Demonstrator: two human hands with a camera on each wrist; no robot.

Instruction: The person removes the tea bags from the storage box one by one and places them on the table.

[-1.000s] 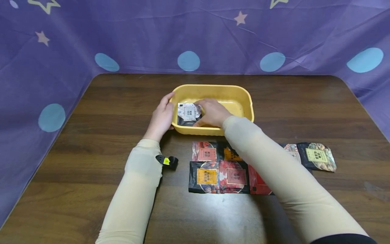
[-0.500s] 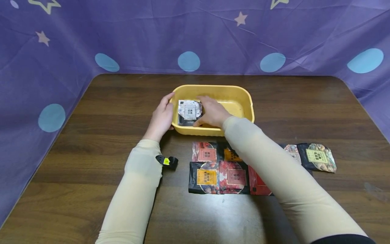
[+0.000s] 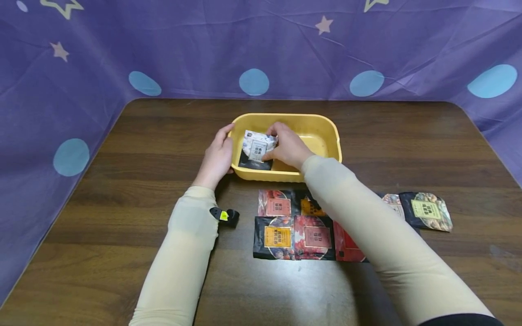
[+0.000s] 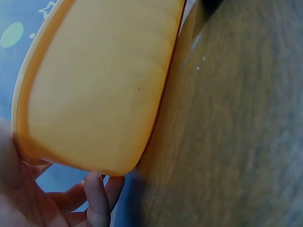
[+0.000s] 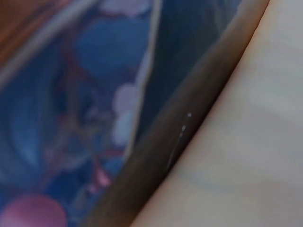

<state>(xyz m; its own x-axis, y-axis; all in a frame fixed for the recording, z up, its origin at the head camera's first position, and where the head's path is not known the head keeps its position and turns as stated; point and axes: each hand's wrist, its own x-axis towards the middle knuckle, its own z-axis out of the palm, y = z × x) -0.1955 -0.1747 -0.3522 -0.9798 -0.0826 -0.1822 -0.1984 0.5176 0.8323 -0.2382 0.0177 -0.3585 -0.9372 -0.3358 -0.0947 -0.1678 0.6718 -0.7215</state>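
Observation:
A yellow plastic basin [image 3: 320,136] stands on the table. My left hand [image 3: 216,156] grips its left end. In the left wrist view, the fingers of that hand [image 4: 33,198] curl at the corner of the basin [image 4: 94,85]. Inside the basin, a white and black sachet [image 3: 256,147] with a patterned top lies slanted. My right hand [image 3: 290,146] reaches in and pinches the sachet's right edge between thumb and fingers. Whether more sachets lie beneath it is hidden. The right wrist view is blurred, with a blue floral print [image 5: 71,94] beside a pale surface.
In front of the basin, several sachets lie in rows, among them an orange-labelled one [image 3: 278,237] and a pink one [image 3: 317,237]. My right sleeve [image 3: 367,217] covers part of them. Farther right lies a green-labelled sachet [image 3: 426,209]. A purple curtain [image 3: 285,40] hangs behind the table [image 3: 163,145].
The white and black sachet has shifted slightly up and right and now tilts. My right thumb has come onto its front. The left hand and basin have stayed in place.

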